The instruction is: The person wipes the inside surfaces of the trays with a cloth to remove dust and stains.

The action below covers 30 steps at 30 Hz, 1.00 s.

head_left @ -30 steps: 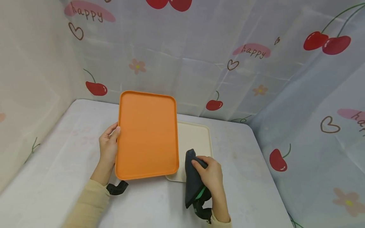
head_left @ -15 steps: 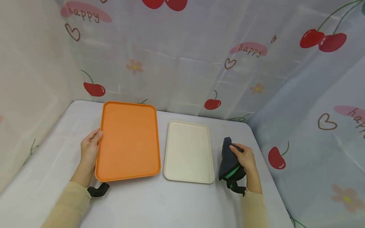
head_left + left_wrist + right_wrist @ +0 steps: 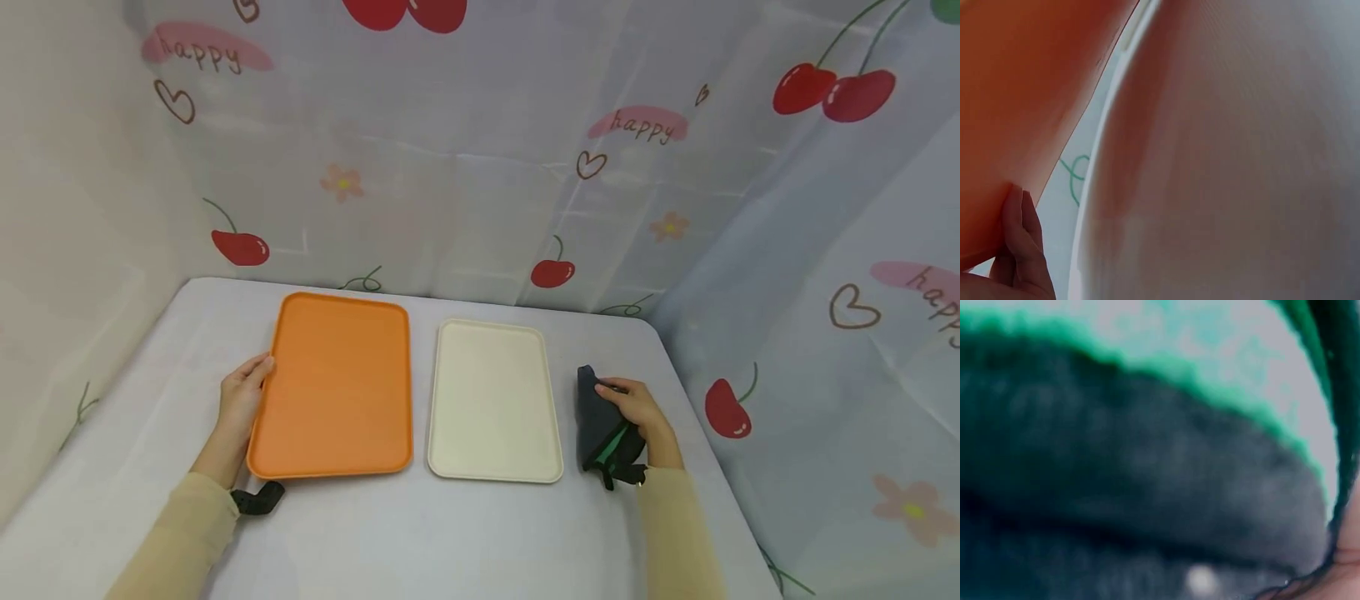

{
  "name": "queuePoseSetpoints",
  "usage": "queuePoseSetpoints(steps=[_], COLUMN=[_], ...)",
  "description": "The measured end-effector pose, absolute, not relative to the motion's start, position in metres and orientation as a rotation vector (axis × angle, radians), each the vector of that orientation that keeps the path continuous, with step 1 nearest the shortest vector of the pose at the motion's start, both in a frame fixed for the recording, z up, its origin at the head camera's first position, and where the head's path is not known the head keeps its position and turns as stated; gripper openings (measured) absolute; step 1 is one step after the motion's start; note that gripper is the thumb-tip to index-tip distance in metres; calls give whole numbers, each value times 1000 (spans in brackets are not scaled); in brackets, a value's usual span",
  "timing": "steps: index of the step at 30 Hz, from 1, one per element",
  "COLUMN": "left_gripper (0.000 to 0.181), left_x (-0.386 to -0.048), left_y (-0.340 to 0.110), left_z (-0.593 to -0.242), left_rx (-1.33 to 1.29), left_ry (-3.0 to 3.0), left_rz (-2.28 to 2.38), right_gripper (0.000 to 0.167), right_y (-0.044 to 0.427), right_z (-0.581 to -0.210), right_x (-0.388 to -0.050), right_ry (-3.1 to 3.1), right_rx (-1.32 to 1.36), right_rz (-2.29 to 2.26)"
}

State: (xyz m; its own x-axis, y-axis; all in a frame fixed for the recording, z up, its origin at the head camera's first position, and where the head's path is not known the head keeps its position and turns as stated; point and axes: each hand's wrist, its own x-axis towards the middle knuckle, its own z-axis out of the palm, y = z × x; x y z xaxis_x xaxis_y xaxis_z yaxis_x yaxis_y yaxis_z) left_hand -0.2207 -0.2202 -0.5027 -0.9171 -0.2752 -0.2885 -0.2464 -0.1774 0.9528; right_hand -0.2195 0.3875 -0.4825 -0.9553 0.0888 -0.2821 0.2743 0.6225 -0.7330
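On the left in the head view, an orange rectangular tray (image 3: 333, 392) is held by its left edge in my left hand (image 3: 238, 400). The left wrist view has the tray's underside (image 3: 1022, 94) raised off the table, with fingers (image 3: 1022, 231) at its edge. My right hand (image 3: 636, 408) pinches a folded dark navy fabric item (image 3: 595, 425) with a green inner part, whose exact kind I cannot tell. The right wrist view is filled by its dark cloth (image 3: 1147, 444) and fuzzy green edge (image 3: 1204, 350). Between the hands a cream rectangular tray (image 3: 495, 404) lies flat.
A white-covered table (image 3: 397, 533) carries the cream tray. Behind it hangs a cherry-patterned curtain (image 3: 450, 208), which also encloses the right side. A pale curtain (image 3: 75, 250) stands along the left edge.
My left hand has carried the orange tray left and lowered it, uncovering the cream tray. My right hand has taken the dark fabric item from over the cream tray to its right.
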Motion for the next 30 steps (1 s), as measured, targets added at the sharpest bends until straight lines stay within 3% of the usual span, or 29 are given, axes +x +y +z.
queuePoseSetpoints(steps=[6,14,23,30], left_gripper=[67,58,74,75], left_x=[-221,-219,-200,-185], left_y=[-233,-236,-233,-234], left_z=[-517,-523,-497,-482], left_rx=[620,572,92,129], left_ry=[-2322,-2459,-2904,-2988], left_rz=[-2159,-1939,-1736,-1431], right_gripper=[57,56,60,67], right_y=[379,373,372,371], right_z=[-501,-505,-502,-493], right_x=[-216,-216,-206,-194], right_ry=[2625,2791,2914,2942], right_rx=[295,248,332,393], right_rz=[-1256,-1105,-855,-760])
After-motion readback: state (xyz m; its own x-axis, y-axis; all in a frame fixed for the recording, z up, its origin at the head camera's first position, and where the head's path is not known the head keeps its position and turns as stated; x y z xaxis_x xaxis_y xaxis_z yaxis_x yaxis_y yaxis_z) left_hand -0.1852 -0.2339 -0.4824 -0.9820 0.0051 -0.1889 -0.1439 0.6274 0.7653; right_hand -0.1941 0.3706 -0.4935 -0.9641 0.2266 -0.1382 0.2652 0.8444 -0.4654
